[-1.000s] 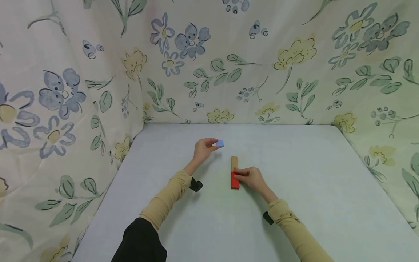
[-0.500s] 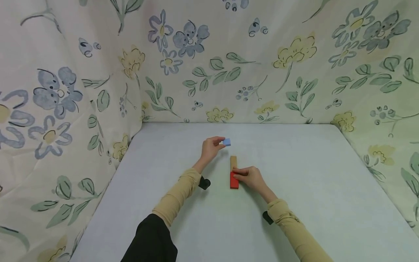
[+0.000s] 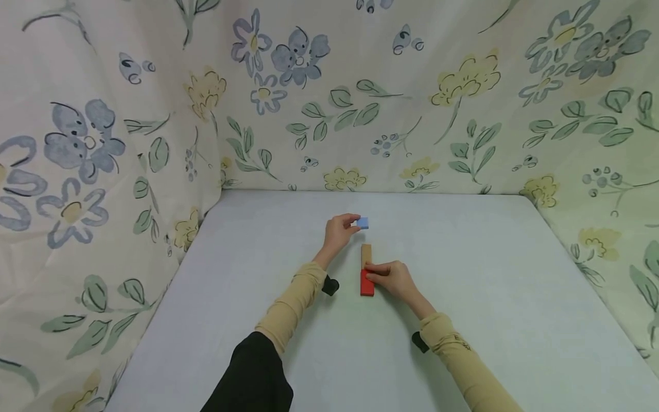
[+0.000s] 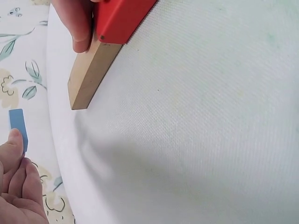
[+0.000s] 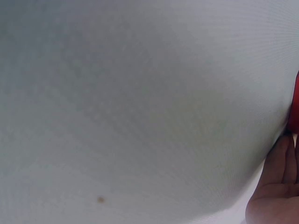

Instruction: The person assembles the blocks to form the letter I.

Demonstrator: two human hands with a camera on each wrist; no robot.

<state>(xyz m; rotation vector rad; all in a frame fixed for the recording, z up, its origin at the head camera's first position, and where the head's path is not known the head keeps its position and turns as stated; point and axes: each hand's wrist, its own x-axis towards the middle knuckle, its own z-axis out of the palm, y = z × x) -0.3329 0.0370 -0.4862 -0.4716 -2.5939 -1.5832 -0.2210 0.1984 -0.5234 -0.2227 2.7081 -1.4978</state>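
A small blue block [image 3: 363,223] is pinched between the thumb and fingers of my left hand [image 3: 338,230], held up off the table beyond the far end of a row of two blocks. In the left wrist view the blue block [image 4: 18,126] looks flat and thin. The row has a red block [image 3: 367,283] nearer me and a plain wooden block [image 3: 366,254] touching its far end, both lying on the table. My right hand [image 3: 396,280] grips the red block from the right, near the joint. Only an edge of the red block [image 5: 294,109] shows in the right wrist view.
A white table [image 3: 489,274] lies under everything. Floral cloth [image 3: 422,114] hangs behind it and along the left and right sides. Black wrist cameras [image 3: 330,285] sit under both forearms.
My left hand has moved to the right with the blue block, from left of the row to nearly in line with its far end. My right hand stays on the red block.
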